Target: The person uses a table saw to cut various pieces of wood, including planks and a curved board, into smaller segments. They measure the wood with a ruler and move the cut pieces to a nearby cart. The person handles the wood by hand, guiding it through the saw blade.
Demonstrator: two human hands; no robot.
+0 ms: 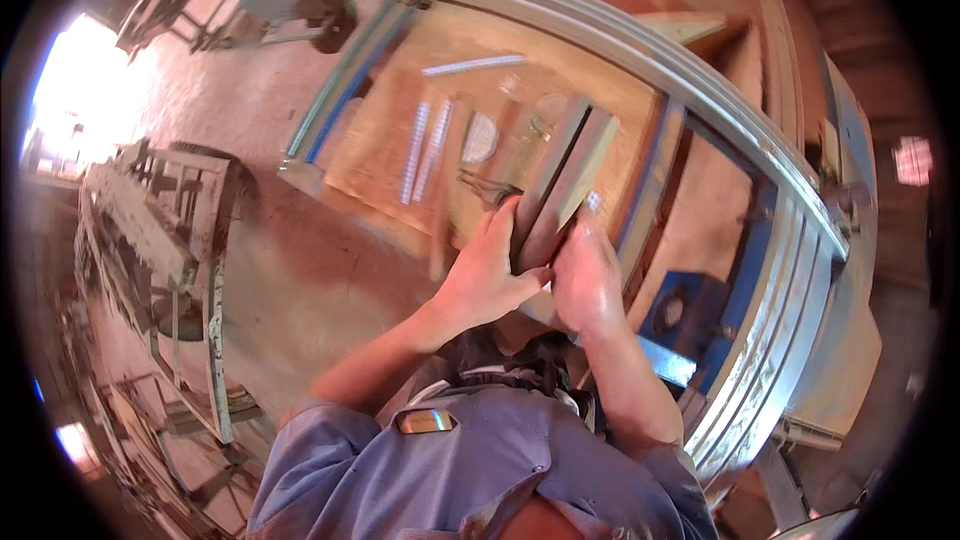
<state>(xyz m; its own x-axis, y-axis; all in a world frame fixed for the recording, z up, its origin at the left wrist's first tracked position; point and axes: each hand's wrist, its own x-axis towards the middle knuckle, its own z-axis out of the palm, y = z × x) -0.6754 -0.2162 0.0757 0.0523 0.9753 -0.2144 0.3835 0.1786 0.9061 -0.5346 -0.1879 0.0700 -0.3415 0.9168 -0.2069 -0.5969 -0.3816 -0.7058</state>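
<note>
My left hand and my right hand are both closed round the near end of two wooden strips, one hand on either side. The strips lie side by side, with a dark gap running between them. They slant up and away to the right, above a plywood tabletop. Just beyond my left fingers lies a dark metal tool, too blurred to name. A whitish round piece and several narrow pale strips rest on the plywood. My palms hide the wood's lower end.
A long silver metal rail borders the far side and bends down on the right. Blue framework stands below it. On the left, a weathered wooden frame stands on the floor.
</note>
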